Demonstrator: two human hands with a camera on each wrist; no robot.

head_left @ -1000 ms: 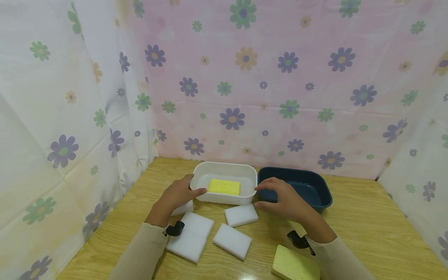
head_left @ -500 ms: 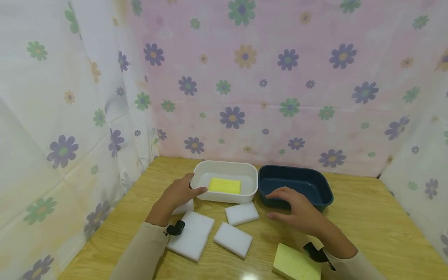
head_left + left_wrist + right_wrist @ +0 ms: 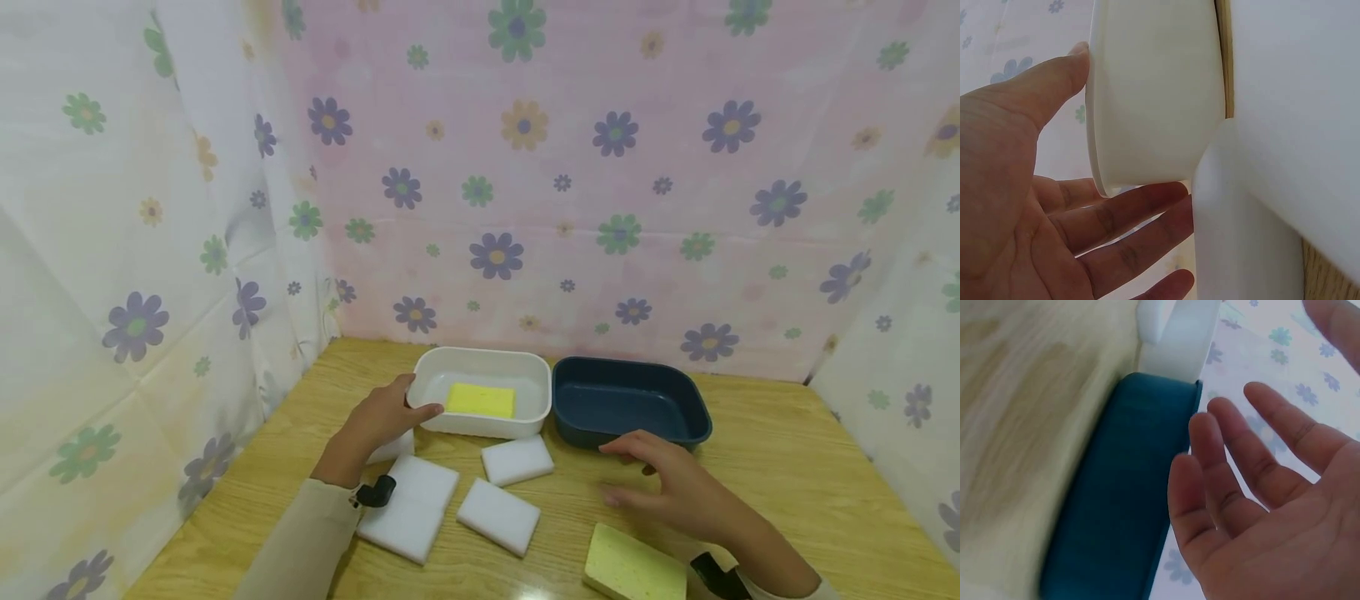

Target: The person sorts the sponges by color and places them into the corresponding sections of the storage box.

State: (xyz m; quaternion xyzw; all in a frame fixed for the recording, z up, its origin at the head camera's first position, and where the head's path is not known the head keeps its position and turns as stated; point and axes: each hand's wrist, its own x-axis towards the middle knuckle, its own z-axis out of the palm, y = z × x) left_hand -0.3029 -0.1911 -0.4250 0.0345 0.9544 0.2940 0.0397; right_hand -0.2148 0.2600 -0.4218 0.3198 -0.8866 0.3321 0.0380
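Observation:
My left hand [image 3: 378,417] rests at the near left corner of a white container [image 3: 483,428]. Its thumb touches the rim and its relaxed fingers reach along the end wall, seen in the left wrist view. Inside that container lies a bright yellow sponge [image 3: 481,401]. My right hand [image 3: 671,483] hovers before the near side of a dark blue container [image 3: 630,400], fingers loosely spread and holding nothing. A thick pale yellow sponge [image 3: 634,563] lies on the table below the right hand. The right wrist view shows the open palm beside the blue wall.
Several white sponge blocks lie before the white container, among them one near its wall [image 3: 517,460], one closer to me [image 3: 498,516] and a pair side by side [image 3: 411,507]. Another is partly hidden behind the left wrist. Floral cloth [image 3: 525,192] encloses the wooden table [image 3: 787,467].
My right hand has drawn back from the white container's right end, moving right and towards me past the blue container. The left hand has stayed at its corner.

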